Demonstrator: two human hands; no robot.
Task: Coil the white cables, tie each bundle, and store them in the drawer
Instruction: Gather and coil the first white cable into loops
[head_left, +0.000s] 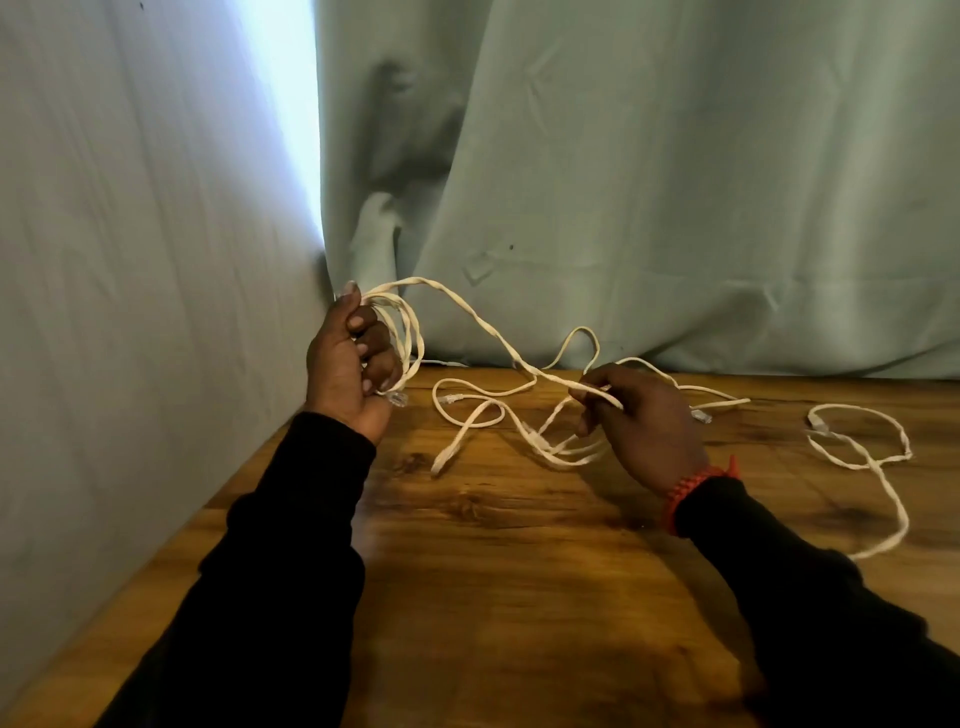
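Observation:
My left hand (350, 358) is raised above the table's back left corner and grips a small coil of white cable (404, 332), with a clear plug hanging below the fist. From the coil a strand (483, 322) runs right and down to my right hand (641, 415), which pinches it over the table. More white cable (483, 415) lies in loose tangled loops on the wood between and under my hands. A separate white cable (878, 457) lies looped at the right. No drawer is in view.
The wooden table (519, 571) spreads out in front of me. A pale green curtain (675, 182) hangs along the back edge, and a light wall (130, 260) runs along the left edge.

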